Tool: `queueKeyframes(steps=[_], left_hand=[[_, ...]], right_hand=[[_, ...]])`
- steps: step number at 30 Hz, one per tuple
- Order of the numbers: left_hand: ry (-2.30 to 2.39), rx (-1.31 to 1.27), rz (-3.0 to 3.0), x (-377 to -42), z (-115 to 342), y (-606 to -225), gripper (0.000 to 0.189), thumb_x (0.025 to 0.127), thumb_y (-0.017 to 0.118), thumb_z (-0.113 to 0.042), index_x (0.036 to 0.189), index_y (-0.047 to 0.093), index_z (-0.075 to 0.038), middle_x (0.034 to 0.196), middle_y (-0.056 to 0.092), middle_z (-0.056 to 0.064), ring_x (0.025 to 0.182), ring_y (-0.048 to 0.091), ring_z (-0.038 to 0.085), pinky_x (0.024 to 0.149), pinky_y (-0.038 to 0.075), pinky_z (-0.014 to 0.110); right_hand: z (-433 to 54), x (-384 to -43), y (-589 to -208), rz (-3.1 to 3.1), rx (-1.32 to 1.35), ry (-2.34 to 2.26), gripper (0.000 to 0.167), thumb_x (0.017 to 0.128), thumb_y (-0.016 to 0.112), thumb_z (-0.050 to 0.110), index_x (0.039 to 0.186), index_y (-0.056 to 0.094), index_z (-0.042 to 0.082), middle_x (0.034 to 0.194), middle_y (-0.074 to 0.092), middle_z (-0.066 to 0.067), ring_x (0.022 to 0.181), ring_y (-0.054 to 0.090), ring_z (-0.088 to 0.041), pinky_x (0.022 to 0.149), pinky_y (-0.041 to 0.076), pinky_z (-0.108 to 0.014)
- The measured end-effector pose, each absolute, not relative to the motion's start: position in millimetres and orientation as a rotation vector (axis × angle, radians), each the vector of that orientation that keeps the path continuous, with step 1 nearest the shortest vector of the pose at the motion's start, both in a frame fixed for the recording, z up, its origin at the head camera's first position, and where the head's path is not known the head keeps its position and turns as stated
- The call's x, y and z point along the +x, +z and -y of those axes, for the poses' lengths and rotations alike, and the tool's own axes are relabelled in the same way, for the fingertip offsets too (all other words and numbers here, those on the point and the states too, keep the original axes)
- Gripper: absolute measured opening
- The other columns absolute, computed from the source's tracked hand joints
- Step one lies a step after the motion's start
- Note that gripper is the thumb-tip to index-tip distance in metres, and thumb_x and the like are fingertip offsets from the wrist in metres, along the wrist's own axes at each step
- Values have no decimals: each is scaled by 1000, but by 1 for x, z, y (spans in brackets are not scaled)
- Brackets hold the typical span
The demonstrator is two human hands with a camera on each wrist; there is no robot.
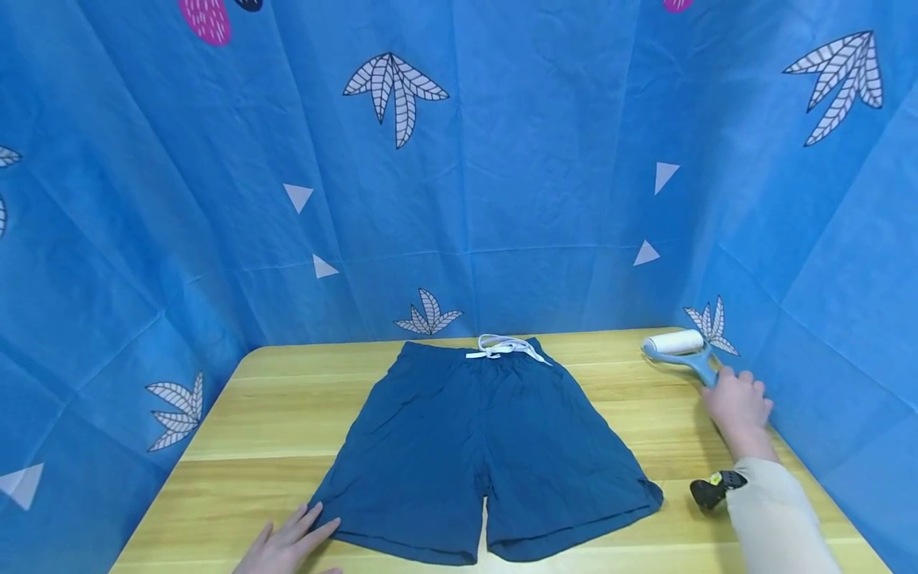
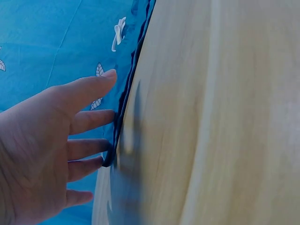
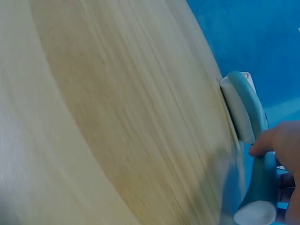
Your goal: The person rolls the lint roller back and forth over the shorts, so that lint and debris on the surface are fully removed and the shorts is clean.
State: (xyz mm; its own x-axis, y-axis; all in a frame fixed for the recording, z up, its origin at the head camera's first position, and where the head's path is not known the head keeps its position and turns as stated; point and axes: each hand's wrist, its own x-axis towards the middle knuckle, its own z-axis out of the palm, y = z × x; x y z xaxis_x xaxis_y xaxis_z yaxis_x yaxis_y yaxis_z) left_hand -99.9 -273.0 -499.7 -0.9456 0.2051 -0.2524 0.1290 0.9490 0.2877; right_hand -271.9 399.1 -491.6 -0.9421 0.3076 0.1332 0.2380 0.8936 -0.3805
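we have the shorts point(image 1: 430, 446) flat, reaching the table's point(image 1: 272, 414) far edge; our left hand point(image 1: 283, 546), spread, touches them, our right hand point(image 1: 739, 402) grips the roller point(image 1: 674, 343) near the far-right corner; rolling seems unbegun.

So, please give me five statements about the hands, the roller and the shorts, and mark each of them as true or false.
1. The right hand holds the roller by its handle. True.
2. The left hand touches a lower corner of the shorts. True.
3. The roller rests on the shorts. False: it is apart from them, near the far right corner of the table.
4. The shorts are folded in half. False: they lie spread out.
5. The drawstring is white. True.
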Motion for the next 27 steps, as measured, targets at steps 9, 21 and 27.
queueKeyframes(steps=[9, 21, 27], left_hand=[[427, 337, -2793, -97, 281, -505, 70, 82, 57, -70, 138, 56, -28, 148, 48, 15, 137, 40, 47, 97, 27, 81], [417, 290, -2719, -98, 286, -511, 74, 81, 57, -71, 139, 54, -25, 149, 46, 17, 137, 37, 50, 99, 22, 82], [425, 307, -2739, -97, 290, -512, 75, 81, 58, -70, 140, 54, -23, 149, 46, 18, 137, 38, 50, 98, 24, 82]], right_hand=[[-392, -281, -494, 2841, -488, 665, 54, 98, 50, 23, 124, 29, -19, 120, 26, -51, 109, 24, -65, 77, 28, -67], [-379, -280, -486, 2661, -280, 575, 41, 92, 58, 21, 114, 42, -10, 107, 34, -40, 99, 30, -58, 72, 25, -63], [-363, -280, -465, 2583, -165, 544, 41, 89, 60, 18, 119, 46, -8, 110, 38, -36, 101, 31, -54, 75, 26, -62]])
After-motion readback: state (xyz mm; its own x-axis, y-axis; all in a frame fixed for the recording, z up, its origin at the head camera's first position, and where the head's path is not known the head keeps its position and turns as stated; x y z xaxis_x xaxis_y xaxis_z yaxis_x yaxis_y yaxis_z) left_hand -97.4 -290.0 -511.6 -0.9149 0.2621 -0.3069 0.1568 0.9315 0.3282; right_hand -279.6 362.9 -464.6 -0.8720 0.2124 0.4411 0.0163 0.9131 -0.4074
